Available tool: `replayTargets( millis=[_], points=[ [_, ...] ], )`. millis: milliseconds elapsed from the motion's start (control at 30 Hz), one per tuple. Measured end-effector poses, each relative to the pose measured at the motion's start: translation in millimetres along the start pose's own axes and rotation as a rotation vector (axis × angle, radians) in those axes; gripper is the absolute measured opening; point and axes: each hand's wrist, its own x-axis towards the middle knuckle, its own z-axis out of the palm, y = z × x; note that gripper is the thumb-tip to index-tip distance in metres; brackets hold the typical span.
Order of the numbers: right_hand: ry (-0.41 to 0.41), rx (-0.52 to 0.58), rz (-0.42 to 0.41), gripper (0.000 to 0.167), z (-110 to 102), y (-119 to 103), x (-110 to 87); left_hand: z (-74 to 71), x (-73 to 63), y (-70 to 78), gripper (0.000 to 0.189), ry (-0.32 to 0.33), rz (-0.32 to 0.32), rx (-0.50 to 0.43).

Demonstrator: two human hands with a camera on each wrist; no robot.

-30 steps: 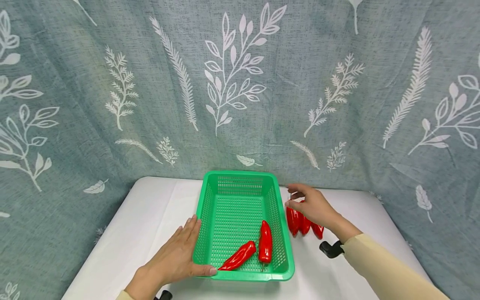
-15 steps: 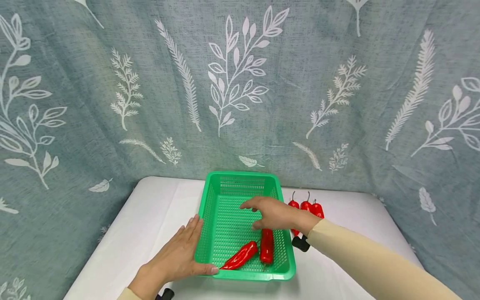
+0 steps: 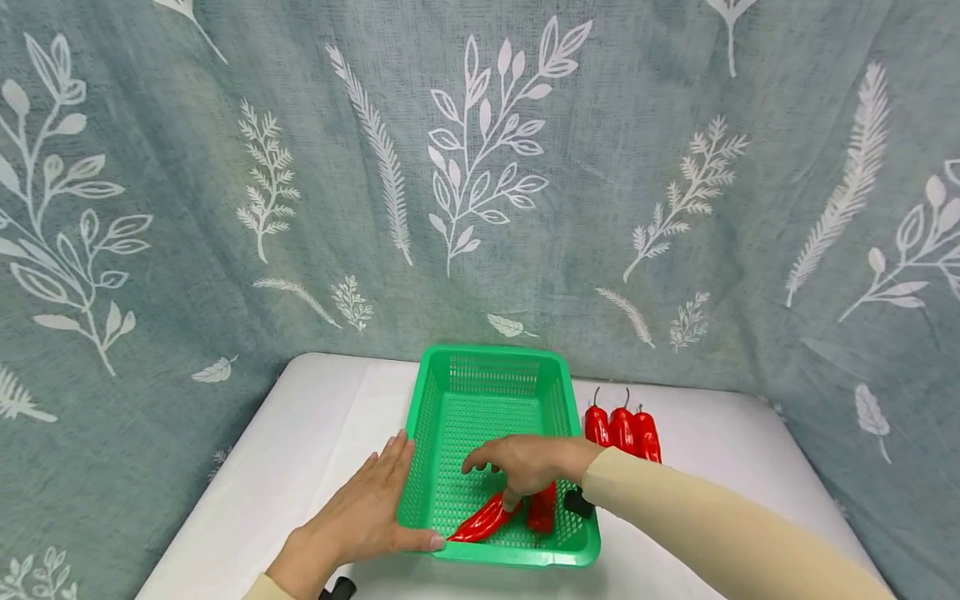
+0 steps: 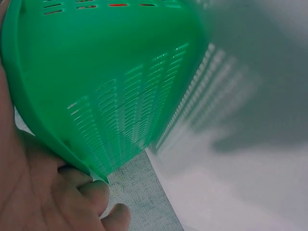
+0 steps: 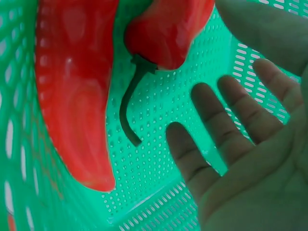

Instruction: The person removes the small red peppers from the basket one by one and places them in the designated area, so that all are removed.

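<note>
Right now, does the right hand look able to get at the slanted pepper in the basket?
Probably yes: the right hand holds nothing over the green basket, and the slanted pepper lies close by with nothing visible in between.

You have: basket (image 3: 487, 417), smooth plastic, faint sheen; peppers (image 5: 77, 96), smooth, highly glossy; backdrop (image 3: 562, 267), matt, woven-looking cloth; table (image 3: 712, 450), matt, smooth; your sleeves (image 3: 697, 504), matt cloth.

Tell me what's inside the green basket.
Inside the green basket are two red peppers: a slanted pepper and a pepper to its right. The right hand hangs over them; in the head view it hides part of both and some floor.
</note>
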Motion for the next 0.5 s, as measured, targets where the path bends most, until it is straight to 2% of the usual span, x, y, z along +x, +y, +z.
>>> replayTargets(
  millis=[133, 300, 500],
  points=[
    [-0.048, -0.007, 0.02, 0.074, 2, 2, 3.7, -0.3, 1.1, -0.1, 0.14, 0.003, -0.01, 0.002],
    [-0.103, -0.021, 0.082, 0.082, 7, 4, 7.1, -0.1, 1.3, -0.8, 0.141, 0.003, -0.009, 0.0],
    [-0.112, -0.103, 0.155, 0.073, 13, 5, 10.3, 0.7, 0.7, -0.2, 0.14, 0.002, -0.006, -0.013]
  ],
)
